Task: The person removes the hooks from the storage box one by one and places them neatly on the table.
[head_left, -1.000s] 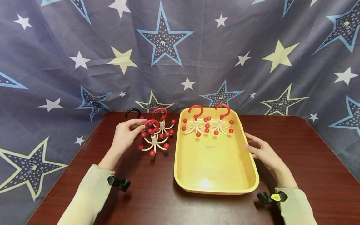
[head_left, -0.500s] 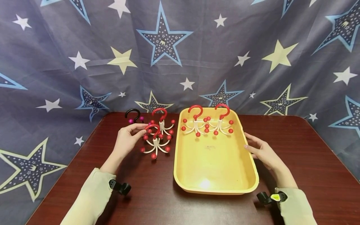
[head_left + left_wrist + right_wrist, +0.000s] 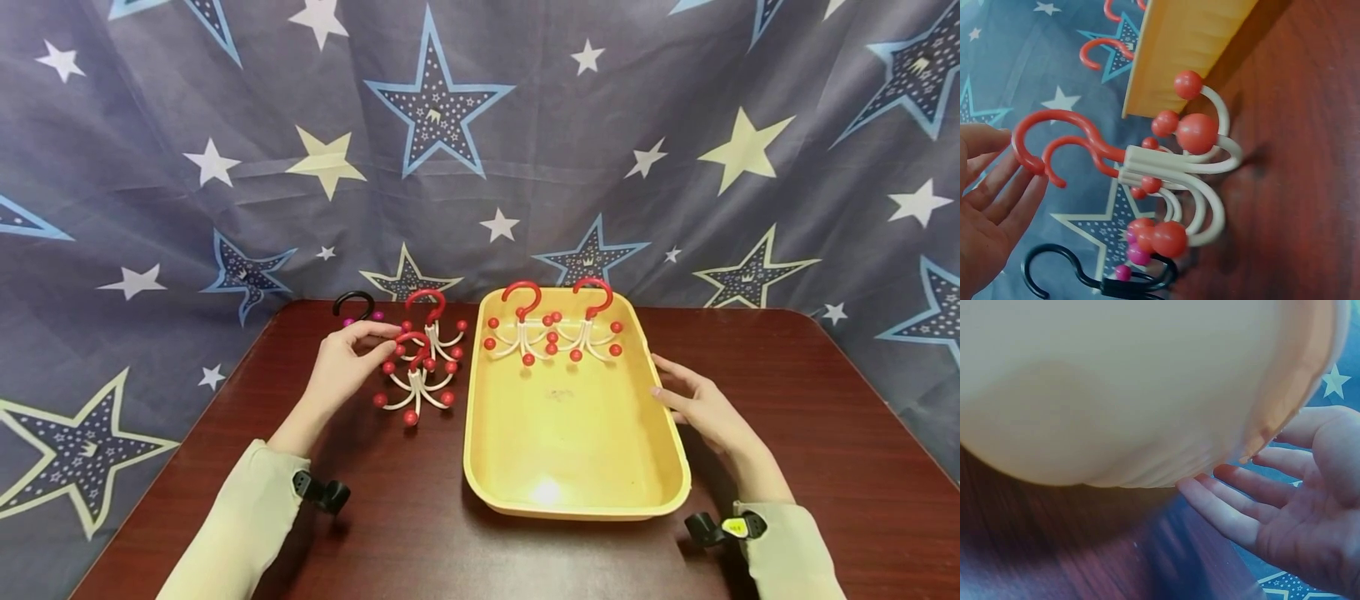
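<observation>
My left hand (image 3: 348,358) has its fingers out at the red hook of the nearest octopus-style hanger (image 3: 416,392), which stands upright on white curved arms tipped with red balls. In the left wrist view the thumb (image 3: 985,139) and straight fingers lie right at the hook's curve, not curled round it. Just behind is a matching red-hooked hanger (image 3: 433,329). A black-hooked hanger (image 3: 360,304) with purple balls is partly hidden by the left hand. My right hand (image 3: 705,408) touches the yellow tray's (image 3: 562,433) right side with straight, spread fingers (image 3: 1222,515).
Inside the tray, at its far end, two red-hooked hangers stand side by side, one left (image 3: 522,329) and one right (image 3: 588,325). The dark wooden table (image 3: 390,533) meets a star-patterned curtain (image 3: 540,158) at the back.
The near red-hooked hanger has come down slightly toward me and now stands still on the table. My left hand has shifted a little right along its hook. The right hand and tray have not moved.
</observation>
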`<move>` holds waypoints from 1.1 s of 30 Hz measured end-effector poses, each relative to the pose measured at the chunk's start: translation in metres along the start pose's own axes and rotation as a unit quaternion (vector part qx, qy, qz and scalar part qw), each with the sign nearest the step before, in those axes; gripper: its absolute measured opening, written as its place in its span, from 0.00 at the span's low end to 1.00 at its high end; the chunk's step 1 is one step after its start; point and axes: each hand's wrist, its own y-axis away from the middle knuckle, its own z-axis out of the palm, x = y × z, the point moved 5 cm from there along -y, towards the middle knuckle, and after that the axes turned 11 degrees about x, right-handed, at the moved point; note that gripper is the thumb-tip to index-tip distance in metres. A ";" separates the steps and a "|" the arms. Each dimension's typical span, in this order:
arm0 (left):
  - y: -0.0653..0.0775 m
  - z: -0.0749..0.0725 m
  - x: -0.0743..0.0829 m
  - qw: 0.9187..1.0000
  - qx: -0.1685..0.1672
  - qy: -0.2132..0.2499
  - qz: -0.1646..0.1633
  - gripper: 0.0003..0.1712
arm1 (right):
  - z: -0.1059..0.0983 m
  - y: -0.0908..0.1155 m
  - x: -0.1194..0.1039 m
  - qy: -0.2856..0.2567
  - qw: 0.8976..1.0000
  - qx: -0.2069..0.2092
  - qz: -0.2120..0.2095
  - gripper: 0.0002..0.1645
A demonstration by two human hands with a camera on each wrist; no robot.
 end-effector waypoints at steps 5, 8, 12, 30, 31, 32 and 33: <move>-0.012 0.009 0.015 0.999 -0.003 -0.020 0.032 0.11 | -0.001 0.001 0.000 -0.001 1.000 0.001 0.000 0.39; -0.019 0.020 0.025 0.998 -0.012 -0.031 0.049 0.11 | -0.001 0.001 0.000 0.000 1.000 -0.001 0.001 0.38; -0.028 0.038 0.038 0.997 -0.023 -0.026 0.065 0.10 | -0.001 0.002 0.000 0.004 1.000 -0.002 -0.004 0.38; -0.064 0.117 0.063 0.998 -0.042 -0.026 0.045 0.15 | 0.000 0.000 0.000 -0.001 1.000 -0.003 -0.004 0.38; -0.065 0.121 0.063 0.998 -0.042 -0.029 0.042 0.16 | 0.000 0.000 0.000 -0.001 1.000 -0.002 -0.004 0.38; -0.067 0.125 0.062 0.998 -0.044 -0.031 0.039 0.17 | 0.000 0.000 0.000 -0.001 1.000 -0.002 -0.004 0.38; -0.068 0.129 0.061 0.998 -0.046 -0.036 0.035 0.17 | 0.000 0.000 0.000 0.000 1.000 -0.001 -0.003 0.38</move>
